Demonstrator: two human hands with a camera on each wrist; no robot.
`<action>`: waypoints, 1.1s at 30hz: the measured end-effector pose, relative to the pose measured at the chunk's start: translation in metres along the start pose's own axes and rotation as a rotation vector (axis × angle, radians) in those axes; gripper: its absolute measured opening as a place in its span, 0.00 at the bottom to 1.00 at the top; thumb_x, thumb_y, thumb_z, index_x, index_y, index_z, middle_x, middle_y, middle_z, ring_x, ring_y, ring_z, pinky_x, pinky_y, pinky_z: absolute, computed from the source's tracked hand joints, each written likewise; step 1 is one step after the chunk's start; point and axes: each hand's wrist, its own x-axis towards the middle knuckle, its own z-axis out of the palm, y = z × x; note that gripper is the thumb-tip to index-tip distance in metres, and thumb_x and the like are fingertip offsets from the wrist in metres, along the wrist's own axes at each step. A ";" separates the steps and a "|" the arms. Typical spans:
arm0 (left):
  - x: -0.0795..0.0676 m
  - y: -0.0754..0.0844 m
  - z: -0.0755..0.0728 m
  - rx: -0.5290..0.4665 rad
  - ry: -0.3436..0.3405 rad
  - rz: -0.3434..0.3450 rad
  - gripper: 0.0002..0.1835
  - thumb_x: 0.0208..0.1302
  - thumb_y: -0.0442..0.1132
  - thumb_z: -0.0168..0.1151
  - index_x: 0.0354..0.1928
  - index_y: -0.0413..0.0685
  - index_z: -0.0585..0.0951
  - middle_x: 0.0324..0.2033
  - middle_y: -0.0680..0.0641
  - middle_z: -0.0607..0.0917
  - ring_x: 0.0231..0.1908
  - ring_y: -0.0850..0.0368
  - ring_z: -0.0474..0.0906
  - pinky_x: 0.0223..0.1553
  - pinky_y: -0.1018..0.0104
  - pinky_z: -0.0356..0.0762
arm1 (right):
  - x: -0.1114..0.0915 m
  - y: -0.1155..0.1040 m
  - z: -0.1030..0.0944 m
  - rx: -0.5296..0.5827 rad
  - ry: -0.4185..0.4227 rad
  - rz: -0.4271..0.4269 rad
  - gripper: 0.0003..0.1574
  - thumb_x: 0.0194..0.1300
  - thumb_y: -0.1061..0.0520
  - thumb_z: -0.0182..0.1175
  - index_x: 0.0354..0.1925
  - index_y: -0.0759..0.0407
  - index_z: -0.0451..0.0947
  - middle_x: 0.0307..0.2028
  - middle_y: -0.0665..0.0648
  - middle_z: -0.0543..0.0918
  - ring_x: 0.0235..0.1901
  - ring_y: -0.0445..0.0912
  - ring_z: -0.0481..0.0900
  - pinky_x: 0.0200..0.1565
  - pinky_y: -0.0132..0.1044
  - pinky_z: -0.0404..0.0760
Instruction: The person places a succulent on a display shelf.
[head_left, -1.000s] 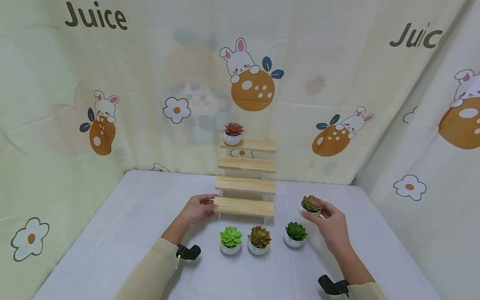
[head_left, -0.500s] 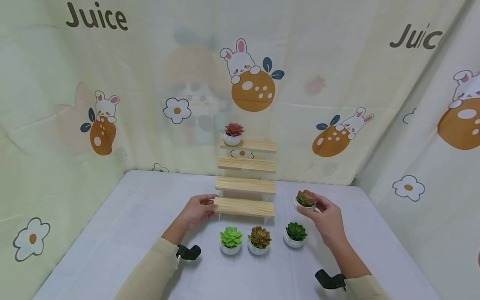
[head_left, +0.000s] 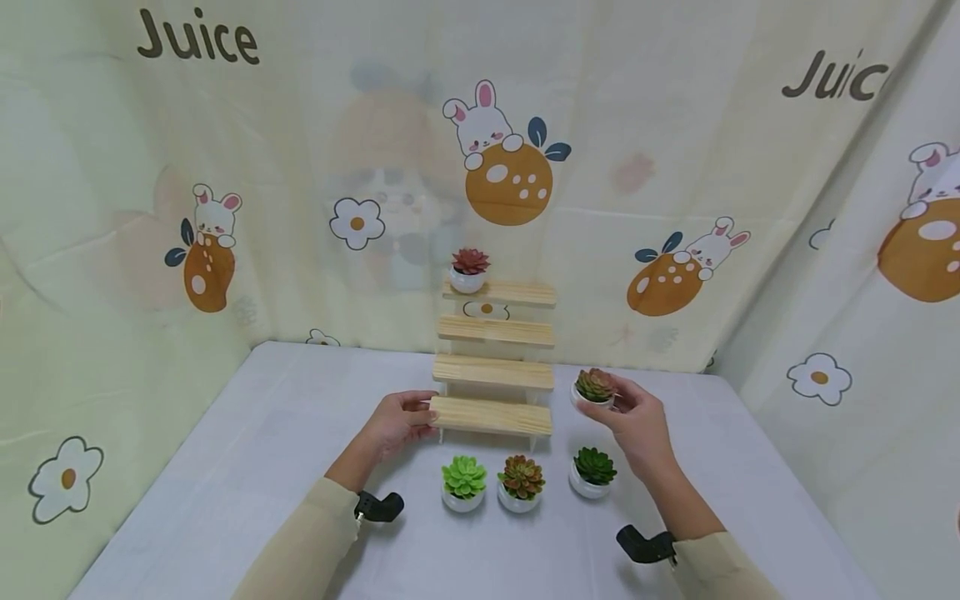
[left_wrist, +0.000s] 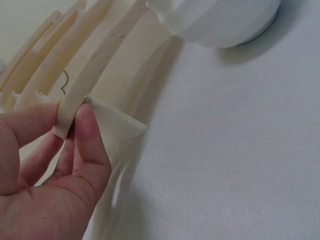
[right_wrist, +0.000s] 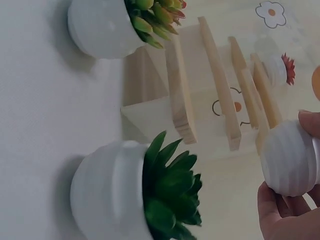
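Observation:
A wooden tiered display stand (head_left: pixel 491 414) stands at the back middle of the table. My left hand (head_left: pixel 396 427) pinches the left end of its lowest shelf; in the left wrist view thumb and fingers clasp the board's edge (left_wrist: pixel 75 92). My right hand (head_left: pixel 636 425) holds a potted succulent (head_left: pixel 595 387) with reddish-green leaves, raised to the right of the stand. Its ribbed white pot (right_wrist: pixel 288 157) shows between thumb and fingers in the right wrist view. On the top shelf's left end sits a red succulent (head_left: pixel 469 268) in a white pot.
In front of the stand are a light green succulent (head_left: pixel 463 481) and a brownish-orange succulent (head_left: pixel 521 482). A dark green succulent (head_left: pixel 594 472) stands right of them, near my right forearm. Printed cloth (head_left: pixel 585 208) hangs behind the table.
My right hand has moved left and farther back with the reddish-green succulent, closer to the stand. My left hand stays on the lowest shelf.

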 end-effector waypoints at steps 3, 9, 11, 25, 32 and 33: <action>0.000 -0.001 0.000 -0.003 -0.002 0.004 0.25 0.67 0.24 0.62 0.67 0.32 0.75 0.46 0.40 0.82 0.38 0.56 0.83 0.40 0.67 0.87 | 0.003 -0.003 0.003 0.005 -0.007 -0.012 0.52 0.58 0.42 0.76 0.74 0.55 0.67 0.67 0.59 0.76 0.59 0.44 0.76 0.47 0.17 0.77; 0.001 -0.002 -0.001 -0.011 -0.007 0.017 0.25 0.67 0.23 0.62 0.66 0.32 0.75 0.46 0.40 0.82 0.37 0.56 0.83 0.39 0.68 0.86 | 0.009 -0.008 0.010 0.014 -0.018 -0.042 0.49 0.58 0.41 0.76 0.72 0.54 0.71 0.65 0.57 0.78 0.58 0.43 0.77 0.50 0.17 0.76; 0.001 -0.002 -0.001 -0.011 -0.010 0.021 0.25 0.67 0.24 0.62 0.66 0.31 0.75 0.46 0.40 0.82 0.37 0.57 0.83 0.39 0.68 0.86 | 0.011 -0.010 0.012 0.022 -0.024 -0.051 0.48 0.58 0.42 0.77 0.71 0.54 0.71 0.65 0.57 0.78 0.56 0.40 0.77 0.50 0.18 0.76; 0.000 -0.002 0.000 -0.002 -0.002 0.027 0.24 0.67 0.24 0.63 0.66 0.31 0.75 0.46 0.40 0.83 0.37 0.56 0.84 0.38 0.68 0.87 | 0.025 -0.027 0.023 0.047 -0.068 -0.084 0.48 0.59 0.44 0.77 0.72 0.55 0.71 0.66 0.59 0.78 0.61 0.47 0.77 0.50 0.20 0.79; 0.002 -0.003 0.000 -0.017 -0.006 0.029 0.25 0.67 0.24 0.63 0.66 0.32 0.75 0.46 0.40 0.83 0.36 0.57 0.84 0.38 0.68 0.86 | 0.033 -0.034 0.031 0.079 -0.076 -0.088 0.46 0.59 0.47 0.77 0.71 0.56 0.72 0.65 0.60 0.78 0.61 0.48 0.77 0.49 0.19 0.79; 0.002 -0.003 0.000 -0.016 -0.005 0.029 0.25 0.67 0.24 0.63 0.66 0.32 0.75 0.46 0.40 0.83 0.36 0.57 0.84 0.38 0.68 0.86 | 0.034 -0.035 0.032 0.082 -0.079 -0.087 0.46 0.59 0.47 0.77 0.70 0.56 0.72 0.65 0.60 0.78 0.61 0.49 0.77 0.49 0.19 0.78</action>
